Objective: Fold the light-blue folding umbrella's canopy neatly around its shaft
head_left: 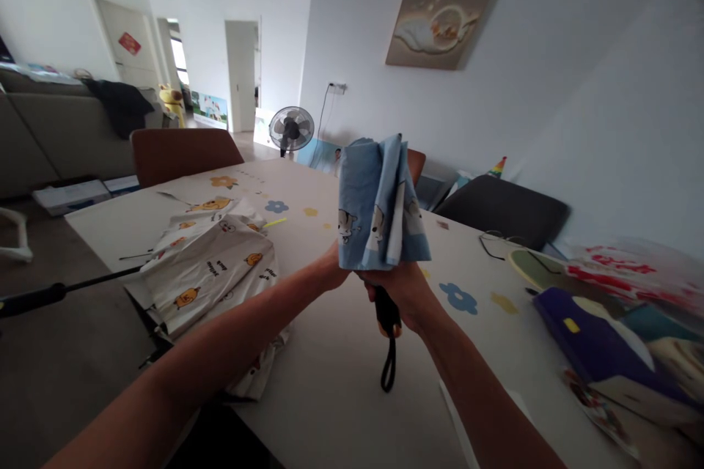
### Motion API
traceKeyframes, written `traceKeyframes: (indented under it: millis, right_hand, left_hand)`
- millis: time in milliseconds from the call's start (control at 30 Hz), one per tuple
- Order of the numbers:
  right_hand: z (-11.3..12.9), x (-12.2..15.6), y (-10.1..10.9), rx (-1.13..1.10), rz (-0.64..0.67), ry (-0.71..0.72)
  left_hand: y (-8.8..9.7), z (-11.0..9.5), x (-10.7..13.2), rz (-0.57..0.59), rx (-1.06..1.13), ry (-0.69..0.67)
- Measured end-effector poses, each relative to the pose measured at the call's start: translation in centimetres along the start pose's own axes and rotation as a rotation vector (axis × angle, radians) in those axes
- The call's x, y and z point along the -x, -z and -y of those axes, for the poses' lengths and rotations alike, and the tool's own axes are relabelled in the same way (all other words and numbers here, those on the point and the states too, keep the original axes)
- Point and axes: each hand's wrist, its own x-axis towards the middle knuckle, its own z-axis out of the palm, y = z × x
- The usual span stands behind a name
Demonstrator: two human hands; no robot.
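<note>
A compact folding umbrella is held up over the table, its light blue canopy printed with grey-and-white animals and hanging in loose folds. My right hand is closed round its lower part, just above the black handle, from which a wrist strap dangles. At the canopy's lower left edge, my left hand grips the umbrella; its fingers are mostly hidden behind the cloth. Left of my forearm lies a second umbrella, cream with yellow ducks, crumpled and partly collapsed, its black handle jutting past the table edge.
Flower decals mark the white table. On the right are eyeglasses, a purple item and a red-and-white plastic bag. Chairs stand beyond, one brown and one dark. A fan stands behind.
</note>
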Motion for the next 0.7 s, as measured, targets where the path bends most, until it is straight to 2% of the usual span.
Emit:
traceKeyframes:
  millis: [33, 133, 200, 233, 300, 400, 467, 567, 700]
  right_hand:
    - [0.0, 0.0, -0.1, -0.020, -0.015, 0.006]
    - [0.0, -0.3, 0.0, -0.130, -0.026, -0.014]
    - [0.0, -0.5, 0.2, -0.184, -0.027, -0.029]
    - [-0.1, -0.7, 0.5, -0.200, -0.041, -0.036]
    - [-0.3, -1.1, 0.9, -0.222, -0.094, -0.051]
    - [-0.7, -1.5, 1.3, -0.230, -0.159, -0.085]
    - [-0.9, -1.6, 1.4, -0.239, -0.160, -0.090]
    - [-1.0, -1.7, 1.3, -0.269, -0.148, -0.084]
    - [-0.9, -1.8, 1.3, -0.288, -0.187, -0.112]
  left_hand:
    - [-0.1, -0.1, 0.0, 0.004, -0.014, -0.018]
    - [-0.2, -0.7, -0.3, 0.111, -0.049, -0.043]
    - [0.0, -1.1, -0.6, 0.179, -0.019, -0.051]
    - [0.2, -1.3, -0.9, 0.177, 0.005, -0.056]
    - [0.6, -1.7, -1.3, 0.060, 0.044, -0.076]
    - [0.7, -2.3, -1.5, -0.257, 0.065, -0.153]
    - [0.3, -2.7, -1.3, -0.349, 0.029, -0.206]
    - [-0.4, -3.1, -0.6, -0.288, -0.050, -0.170]
    - [-0.7, -2.9, -0.4, -0.140, 0.025, -0.042]
